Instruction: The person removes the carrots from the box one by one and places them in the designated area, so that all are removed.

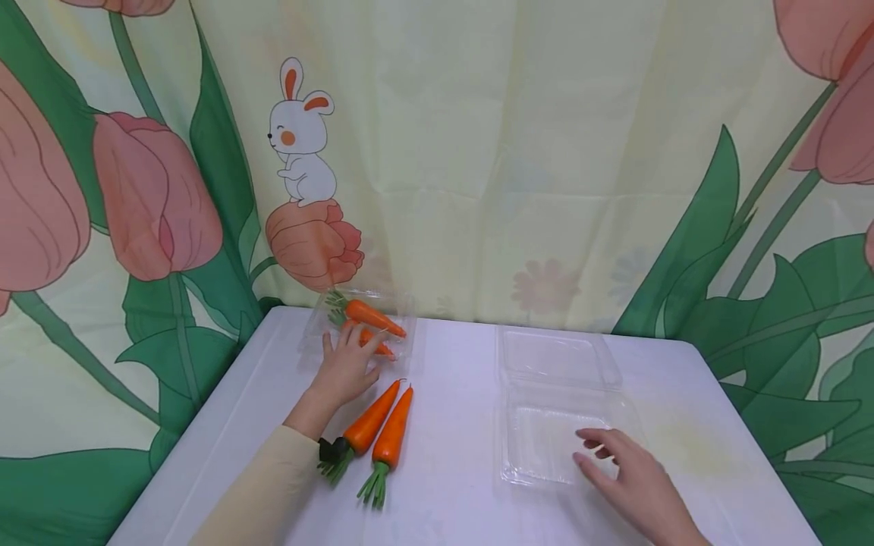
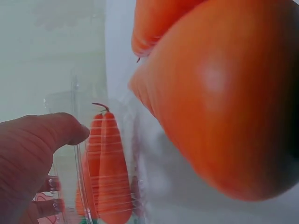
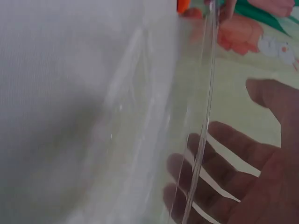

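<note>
My left hand (image 1: 348, 364) reaches over a clear plastic container (image 1: 310, 334) at the back left, its fingers spread above the near side. Inside that container lie two orange carrots with green tops; the far carrot (image 1: 372, 315) shows best, and my fingers partly cover the near one (image 1: 381, 349). In the left wrist view, my thumb (image 2: 65, 129) stands beside the container's edge. On the right, my right hand (image 1: 631, 481) hovers at the near right of an opened clear container (image 1: 508, 447). Its fingers are loosely bent, and the thumb stands apart from them.
Two more carrots lie on the white table (image 1: 457, 455) in front of my left arm: a left carrot (image 1: 372, 417) and a right carrot (image 1: 394, 432). The opened container's lid (image 1: 556, 360) lies back toward a curtain (image 1: 437, 152) printed with tulips and a rabbit.
</note>
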Tool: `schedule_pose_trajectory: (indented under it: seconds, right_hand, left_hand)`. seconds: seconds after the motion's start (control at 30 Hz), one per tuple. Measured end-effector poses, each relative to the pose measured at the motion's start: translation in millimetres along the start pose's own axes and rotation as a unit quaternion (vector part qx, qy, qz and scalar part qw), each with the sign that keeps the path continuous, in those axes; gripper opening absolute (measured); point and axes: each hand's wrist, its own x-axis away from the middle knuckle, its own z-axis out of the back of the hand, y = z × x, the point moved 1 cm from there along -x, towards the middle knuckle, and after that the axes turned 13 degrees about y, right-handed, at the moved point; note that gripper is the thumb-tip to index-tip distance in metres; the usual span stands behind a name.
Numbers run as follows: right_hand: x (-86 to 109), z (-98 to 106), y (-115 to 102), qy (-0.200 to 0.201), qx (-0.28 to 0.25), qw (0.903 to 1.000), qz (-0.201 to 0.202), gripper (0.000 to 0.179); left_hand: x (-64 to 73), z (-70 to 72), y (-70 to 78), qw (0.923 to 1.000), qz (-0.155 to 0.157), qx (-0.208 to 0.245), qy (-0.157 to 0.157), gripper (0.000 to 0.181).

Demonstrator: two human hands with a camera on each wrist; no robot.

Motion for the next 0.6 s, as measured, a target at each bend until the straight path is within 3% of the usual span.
schedule_pose_trajectory:
  seconds: [0.13,0.23,0.3,0.43,0.6]
  right_hand:
    - [19.2,-23.6,-21.3,-0.049,0.023,0.9965,0.064,0.052]
    - [28.9,-35.3,-26.0,-0.035,0.03,0.9909,0.126,0.044]
    - [31.4,-39.9,-26.3,-0.02,0.035,0.9898,0.137,0.036]
    - [30.2,-43.6,-23.9,-0.006,0.035,0.9951,0.092,0.022]
    - [27.9,-41.3,-21.4,-0.025,0.03,0.9988,0.029,0.021]
  left_hand:
    - [-0.8,-0.3,2.0,1.0,0.004,0.001,0.0,0.063]
    - [-2.6,0.4,6.0,1.0,0.005,0.004,-0.006,0.061]
    - [-3.6,0.2,9.4,0.9999,0.005,0.004,-0.013,0.061]
    - [-5.0,-2.1,16.0,0.9997,0.007,-0.004,-0.023,0.062]
    - [-5.4,-4.7,24.0,0.9996,0.007,-0.013,-0.022,0.064]
